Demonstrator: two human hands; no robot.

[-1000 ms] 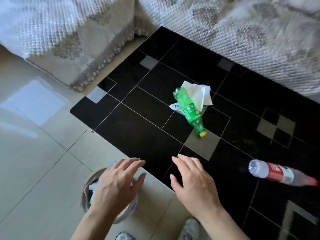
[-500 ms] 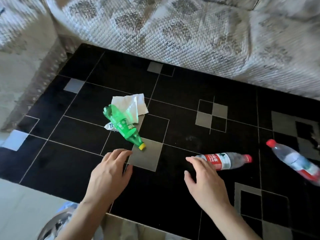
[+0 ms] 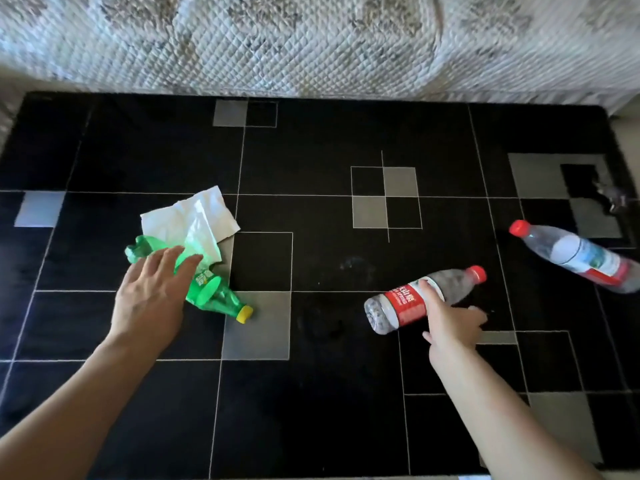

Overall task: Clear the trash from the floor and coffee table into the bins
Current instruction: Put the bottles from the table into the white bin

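Observation:
A crushed green bottle [image 3: 211, 296] with a yellow cap lies on the black rug [image 3: 311, 410], partly on top of a white tissue [image 3: 194, 216]. My left hand [image 3: 152, 299] reaches over the bottle's middle with straight fingers, touching it or just above it. To the right lies a clear bottle with a red label and red cap [image 3: 401, 304]. My right hand [image 3: 450, 323] lays its index finger on that label; its thumb is off the bottle. A second clear bottle with a red cap [image 3: 575, 258] lies at the far right.
A quilted sofa cover [image 3: 311, 39] hangs along the rug's far edge. A small grey scrap [image 3: 613, 199] lies near the rug's right edge. No bin is in view.
The view has swung right and closer to the rug, and the bin has left the frame. Both hands have reached forward: the left onto the green bottle, the right onto the red-label bottle.

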